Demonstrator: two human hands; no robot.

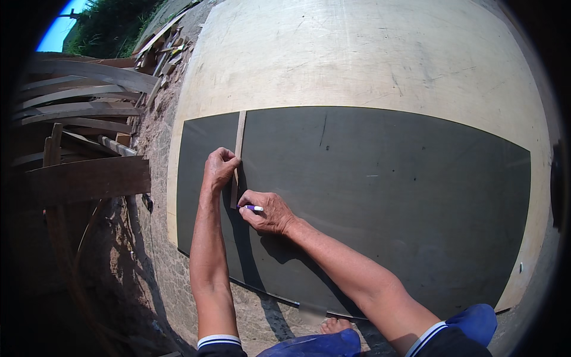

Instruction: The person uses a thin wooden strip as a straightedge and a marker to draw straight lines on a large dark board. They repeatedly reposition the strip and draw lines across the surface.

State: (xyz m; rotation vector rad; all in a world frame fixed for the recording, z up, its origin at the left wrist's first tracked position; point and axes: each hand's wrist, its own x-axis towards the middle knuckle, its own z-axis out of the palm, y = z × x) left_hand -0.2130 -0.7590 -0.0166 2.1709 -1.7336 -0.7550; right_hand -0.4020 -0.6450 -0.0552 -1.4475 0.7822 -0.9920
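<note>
A thin wooden strip (240, 134) lies across a dark-faced panel (357, 201), running from the panel's far edge towards me. My left hand (221, 167) grips the strip between thumb and fingers, around its middle. At the strip's near end, my right hand (267, 212) holds a white and purple pen (254, 208); its tip is close beside the strip's end, and whether it touches the panel cannot be told. The dark panel rests on a larger pale plywood sheet (357, 53). Both forearms cast shadows on the dark surface.
Stacked boards (84, 111) and a dark brown plank (89, 178) are at the left, with scrap wood (171, 53) at the upper left. Rough stony ground (178, 285) borders the sheets. My bare foot (337, 325) is by the near edge. A small object (521, 267) lies on the pale sheet's right side.
</note>
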